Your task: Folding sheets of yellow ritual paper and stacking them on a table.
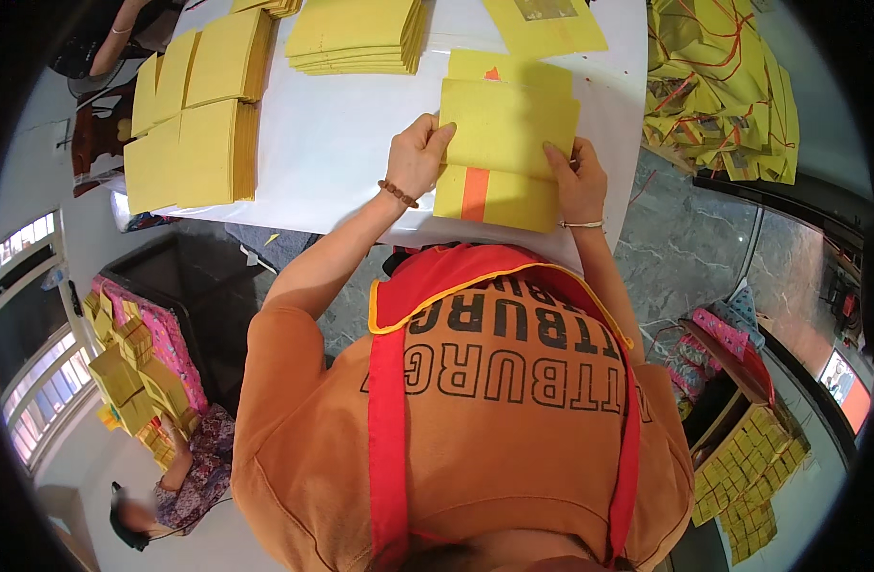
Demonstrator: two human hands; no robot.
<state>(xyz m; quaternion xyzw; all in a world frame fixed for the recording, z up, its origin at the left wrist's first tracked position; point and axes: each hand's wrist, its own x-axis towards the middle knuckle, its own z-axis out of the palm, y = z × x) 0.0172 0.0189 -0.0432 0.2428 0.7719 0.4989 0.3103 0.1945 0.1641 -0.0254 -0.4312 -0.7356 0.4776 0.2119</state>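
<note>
Both hands grip a yellow paper sheet (pixel 513 129) by its side edges, over the white tabletop (pixel 341 143). My left hand (pixel 419 155) pinches its left edge, thumb on top. My right hand (pixel 579 181) is closed on its lower right edge, thumb likewise on top. Below and partly under that sheet lies another yellow paper piece (pixel 523 198), with an orange-red strip (pixel 475 194) running across it. More yellow paper shows past the far edge, with a small orange-red mark on it. Whether the sheet is single or folded, I cannot tell.
Thick stacks of yellow paper (pixel 208 143) stand at the table's left, with another stack (pixel 356 33) at the back. A yellow sheet with a grey patch (pixel 546 29) lies far right. Beyond the right edge is a heap of yellow papers with red strings (pixel 723 95). Other people are at left.
</note>
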